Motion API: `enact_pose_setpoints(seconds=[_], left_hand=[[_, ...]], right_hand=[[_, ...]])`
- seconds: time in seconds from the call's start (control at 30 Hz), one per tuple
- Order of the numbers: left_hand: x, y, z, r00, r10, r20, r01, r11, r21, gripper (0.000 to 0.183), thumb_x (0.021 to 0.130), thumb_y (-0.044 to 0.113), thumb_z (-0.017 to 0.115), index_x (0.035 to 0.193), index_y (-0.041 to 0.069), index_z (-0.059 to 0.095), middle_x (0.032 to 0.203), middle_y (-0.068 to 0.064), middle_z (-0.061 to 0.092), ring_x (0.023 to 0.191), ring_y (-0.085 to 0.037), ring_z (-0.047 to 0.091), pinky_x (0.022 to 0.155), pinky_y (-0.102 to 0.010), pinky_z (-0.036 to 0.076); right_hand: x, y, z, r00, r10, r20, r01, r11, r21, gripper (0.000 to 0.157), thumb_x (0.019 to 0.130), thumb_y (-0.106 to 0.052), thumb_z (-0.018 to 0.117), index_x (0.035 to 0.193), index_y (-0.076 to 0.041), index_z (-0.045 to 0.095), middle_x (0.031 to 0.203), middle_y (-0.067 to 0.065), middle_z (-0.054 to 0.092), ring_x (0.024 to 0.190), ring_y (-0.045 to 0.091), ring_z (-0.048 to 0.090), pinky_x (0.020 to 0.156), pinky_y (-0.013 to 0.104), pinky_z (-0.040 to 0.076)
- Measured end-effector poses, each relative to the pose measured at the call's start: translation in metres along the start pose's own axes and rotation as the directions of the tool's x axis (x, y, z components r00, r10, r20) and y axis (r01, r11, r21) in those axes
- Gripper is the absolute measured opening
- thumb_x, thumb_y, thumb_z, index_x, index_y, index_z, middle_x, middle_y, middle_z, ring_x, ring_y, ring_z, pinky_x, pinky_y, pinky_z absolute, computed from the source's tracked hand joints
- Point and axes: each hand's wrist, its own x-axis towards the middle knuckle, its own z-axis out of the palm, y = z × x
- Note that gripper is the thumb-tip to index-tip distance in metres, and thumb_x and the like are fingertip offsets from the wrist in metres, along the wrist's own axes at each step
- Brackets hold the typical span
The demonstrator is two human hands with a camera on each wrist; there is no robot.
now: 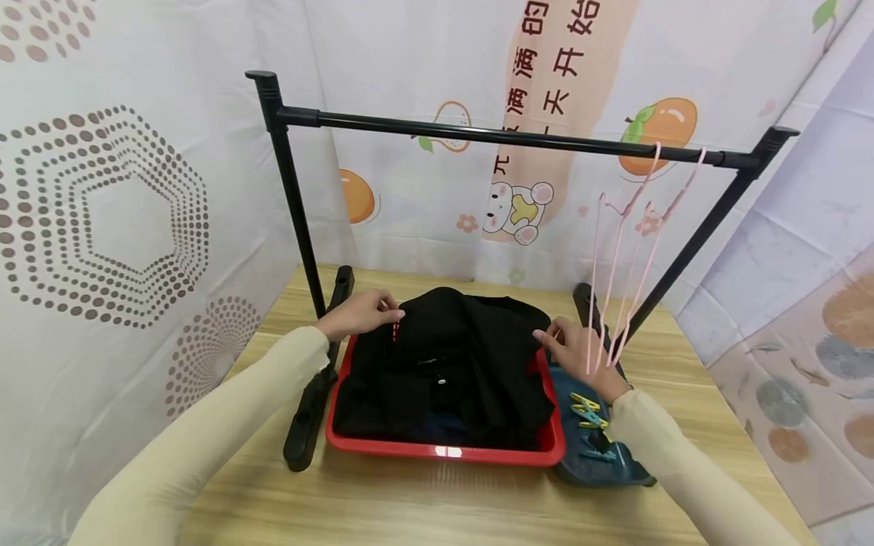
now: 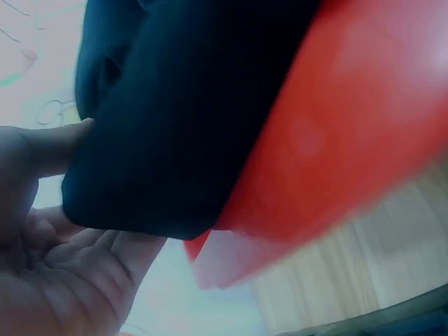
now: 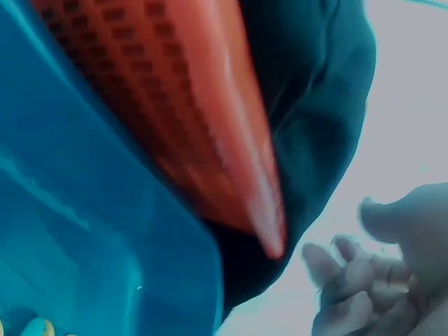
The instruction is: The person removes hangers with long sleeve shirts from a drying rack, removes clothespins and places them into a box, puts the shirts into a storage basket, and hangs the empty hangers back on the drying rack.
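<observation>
A heap of black clothing [image 1: 444,326] fills the red basket [image 1: 447,451] and rises above its rim at the back. My left hand [image 1: 365,312] is over the basket's left back corner. In the left wrist view, its thumb and fingers [image 2: 129,255] pinch the edge of a black garment [image 2: 168,133]. On the opposite side, my right hand [image 1: 573,347] hovers by the heap with loosely bent fingers. The right wrist view shows a gap between this hand [image 3: 385,273] and the black cloth [image 3: 315,119], with nothing held.
A black clothes rack [image 1: 478,135] stands over the basket, its feet on the wooden table [image 1: 437,504]. Two pink hangers [image 1: 617,220] hang at the bar's right end, overlapping my right hand in the head view. A blue tray [image 1: 580,472] holding several clothespins [image 1: 587,409] sits right of the basket.
</observation>
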Motion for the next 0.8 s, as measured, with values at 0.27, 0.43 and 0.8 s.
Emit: enact_pose_setpoints(seconds=[0.27,0.43,0.8], left_hand=[[0.027,0.002,0.000,0.998,-0.035,0.043,0.035,0.999,-0.004,0.052,0.105,0.036,0.061,0.144,0.002,0.055,0.121,-0.014,0.071,0.104,-0.027,0.069,0.098,-0.050,0.051],[0.036,0.003,0.003,0.996,0.073,0.044,-0.080,0.982,0.169,0.035,0.099,0.023,0.072,0.128,0.004,0.072,0.130,-0.015,0.068,0.109,-0.028,0.068,0.093,-0.046,0.055],[0.035,0.012,-0.011,0.989,0.126,-0.079,-0.112,0.980,0.167,0.014,0.099,0.007,0.067,0.109,0.002,0.077,0.093,-0.009,0.074,0.062,-0.018,0.069,0.069,-0.036,0.058]], right_hand=[[0.032,0.030,0.015,0.944,0.268,0.194,-0.277,0.961,0.020,0.065,0.101,-0.059,0.057,0.121,0.002,0.067,0.082,0.009,0.069,0.069,0.021,0.062,0.065,0.035,0.047],[0.041,0.033,0.023,0.940,0.258,0.224,-0.272,0.962,0.034,0.041,0.096,-0.045,0.071,0.076,-0.010,0.068,0.059,-0.001,0.043,0.054,0.017,0.040,0.055,0.032,0.033],[0.041,0.033,0.016,0.984,0.175,-0.017,-0.173,0.980,0.102,0.018,0.100,-0.022,0.071,0.085,-0.012,0.077,0.071,0.006,0.064,0.058,0.022,0.050,0.055,0.033,0.038]])
